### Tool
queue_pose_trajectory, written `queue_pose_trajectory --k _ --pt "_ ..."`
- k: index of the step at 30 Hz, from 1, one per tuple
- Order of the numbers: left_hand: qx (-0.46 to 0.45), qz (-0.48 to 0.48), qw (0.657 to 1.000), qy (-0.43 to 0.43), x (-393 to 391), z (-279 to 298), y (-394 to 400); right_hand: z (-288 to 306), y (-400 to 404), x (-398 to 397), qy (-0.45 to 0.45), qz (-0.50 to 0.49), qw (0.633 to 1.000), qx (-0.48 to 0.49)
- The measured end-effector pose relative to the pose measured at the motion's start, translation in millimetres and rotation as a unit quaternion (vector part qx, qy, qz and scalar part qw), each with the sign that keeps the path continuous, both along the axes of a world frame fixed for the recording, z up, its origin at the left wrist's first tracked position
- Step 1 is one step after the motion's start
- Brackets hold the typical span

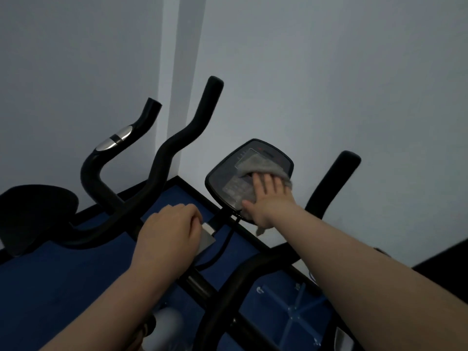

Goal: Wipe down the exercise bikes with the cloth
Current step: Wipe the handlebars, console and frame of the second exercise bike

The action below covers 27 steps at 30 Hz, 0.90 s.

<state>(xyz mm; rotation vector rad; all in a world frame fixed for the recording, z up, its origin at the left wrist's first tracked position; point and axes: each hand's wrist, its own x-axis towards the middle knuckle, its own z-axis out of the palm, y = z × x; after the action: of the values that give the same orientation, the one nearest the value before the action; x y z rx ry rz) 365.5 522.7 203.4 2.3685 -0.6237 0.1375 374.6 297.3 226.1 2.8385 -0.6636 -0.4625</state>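
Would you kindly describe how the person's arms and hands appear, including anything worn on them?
Both forearms are bare, with no sleeves in view. The left hand and right hand show no gloves, rings, watch or wristband. Fingers are uncovered.

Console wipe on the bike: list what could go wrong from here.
1. The right hand presses the cloth flat onto the console, over its screen and buttons; hard pressure might trigger a button or push moisture into the panel.
2. A black cable hangs just below the console; a low stroke could snag it.
3. The left hand grips the handlebar beside a metal plate; fingers could get nipped if the bar shifts.
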Motion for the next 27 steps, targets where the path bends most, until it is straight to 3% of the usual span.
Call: queue_pose_trajectory --k 3,8,11,14,16,18,21,23,27 --pt "-0.003 0.011 1.000 -0.007 1.1 -1.4 -0.1 6.6 -17.7 29.3 -0.110 -0.049 0.993 0.006" --pt "-0.015 0.027 1.000 -0.005 3.2 -3.6 -1.8 -1.7 3.8 73.8 -0.268 -0.004 0.963 -0.034" --pt "-0.026 0.027 0.999 -0.010 0.4 -2.7 0.4 -17.6 30.9 68.7 -0.243 0.110 0.963 -0.026" --pt "-0.055 0.027 0.998 -0.008 -3.0 1.3 3.6 -21.1 14.1 38.5 -0.121 0.256 0.959 -0.023" --pt "-0.076 0.034 0.997 -0.006 -3.0 0.7 4.8 -6.1 -14.5 32.5 -0.033 0.243 0.969 -0.015" --pt "-0.090 0.041 0.995 -0.009 -5.4 0.0 5.8 5.5 -31.7 39.6 -0.056 0.177 0.982 -0.033" --pt "-0.141 0.072 0.987 0.019 -7.7 -2.3 8.3 -1.7 -10.1 61.5 -0.211 0.123 0.969 -0.043" --pt "-0.197 0.094 0.975 0.049 -7.4 -5.3 9.1 -10.1 11.9 61.8 -0.222 0.167 0.960 -0.030" --pt "-0.301 0.114 0.944 0.077 -4.3 -4.7 11.4 -5.3 14.9 26.8 -0.129 0.332 0.933 0.042"
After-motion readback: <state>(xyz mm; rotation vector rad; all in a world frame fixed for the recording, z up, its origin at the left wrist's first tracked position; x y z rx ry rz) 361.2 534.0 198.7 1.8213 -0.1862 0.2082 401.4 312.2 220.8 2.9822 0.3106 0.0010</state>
